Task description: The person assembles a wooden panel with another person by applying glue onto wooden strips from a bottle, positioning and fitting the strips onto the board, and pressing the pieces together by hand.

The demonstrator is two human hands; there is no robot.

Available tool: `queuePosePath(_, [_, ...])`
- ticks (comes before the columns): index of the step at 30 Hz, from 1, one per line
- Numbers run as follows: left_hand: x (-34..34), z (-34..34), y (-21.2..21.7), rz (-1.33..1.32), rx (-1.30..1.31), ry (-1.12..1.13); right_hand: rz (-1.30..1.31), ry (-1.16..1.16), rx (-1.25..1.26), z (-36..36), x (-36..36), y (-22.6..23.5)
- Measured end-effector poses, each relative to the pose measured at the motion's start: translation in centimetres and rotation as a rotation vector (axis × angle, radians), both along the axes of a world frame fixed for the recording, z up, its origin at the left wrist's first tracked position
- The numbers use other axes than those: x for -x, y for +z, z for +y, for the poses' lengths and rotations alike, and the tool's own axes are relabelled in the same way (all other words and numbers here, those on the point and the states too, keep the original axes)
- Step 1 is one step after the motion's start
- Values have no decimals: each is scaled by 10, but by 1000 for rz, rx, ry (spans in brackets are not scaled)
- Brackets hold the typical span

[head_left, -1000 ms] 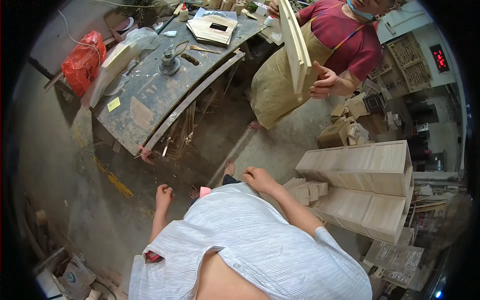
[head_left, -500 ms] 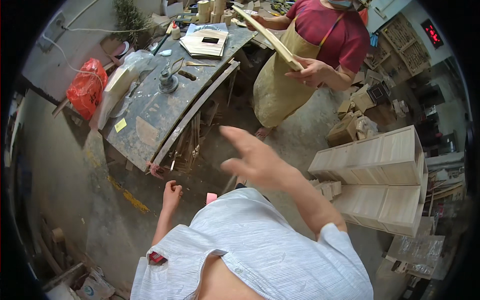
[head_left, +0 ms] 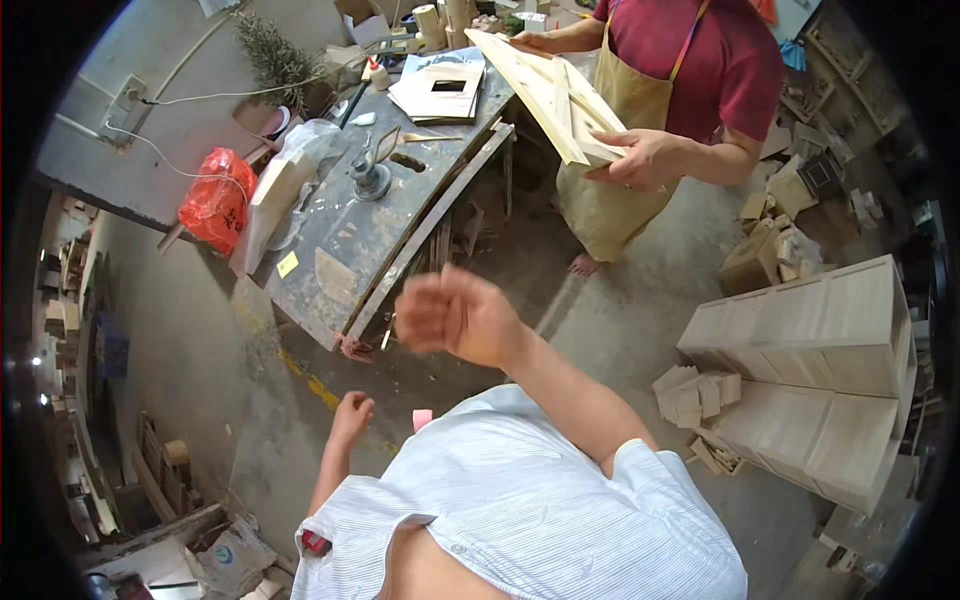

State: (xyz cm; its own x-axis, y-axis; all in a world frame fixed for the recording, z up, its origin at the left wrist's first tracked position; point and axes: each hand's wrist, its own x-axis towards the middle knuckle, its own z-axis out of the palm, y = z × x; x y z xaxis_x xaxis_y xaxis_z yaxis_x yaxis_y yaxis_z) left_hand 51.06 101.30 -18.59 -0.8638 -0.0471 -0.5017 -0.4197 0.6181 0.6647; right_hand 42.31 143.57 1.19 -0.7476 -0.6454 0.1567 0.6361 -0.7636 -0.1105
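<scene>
My right hand (head_left: 455,318) is raised in front of my chest, palm partly turned up and fingers stretched out and slightly bent. It is empty and a little blurred, with the near corner of the workbench (head_left: 335,225) beyond it. Lower and to the left, my left hand (head_left: 352,413) hangs at my side with its fingers loosely curled in; nothing shows in it. Across from me a person in a red shirt and tan apron holds a wooden frame (head_left: 560,92) with a cross brace, one hand at each end. Neither of my hands touches it.
On the bench lie square wooden panels (head_left: 437,98), a metal oil-can-like pot (head_left: 370,180), a glue bottle (head_left: 379,73) and a yellow note (head_left: 288,264). A red plastic bag (head_left: 215,200) hangs off its left side. Wooden cabinets (head_left: 790,325) and wood blocks (head_left: 697,394) stand at right.
My right hand has swung left and turned its palm up. The view has shifted so the bench sits further right. The other person has tilted the wooden frame, showing its braced face.
</scene>
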Motion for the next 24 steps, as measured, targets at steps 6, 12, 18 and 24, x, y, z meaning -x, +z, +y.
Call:
queuePosePath(6, [-50, 23, -5, -231, -84, 139, 555, -238, -1548, 58, -69, -109])
queuePosePath(12, [18, 114, 18, -76, -93, 11, 304, -148, -1545, 125, -102, -163])
queuePosePath(18, [110, 213, 83, 380, -22, -199, 207, -165, -1533, 156, -72, -137])
queuePosePath(24, [203, 286, 166, 813, 182, -453, 221, -232, -1607, 182, -69, -139])
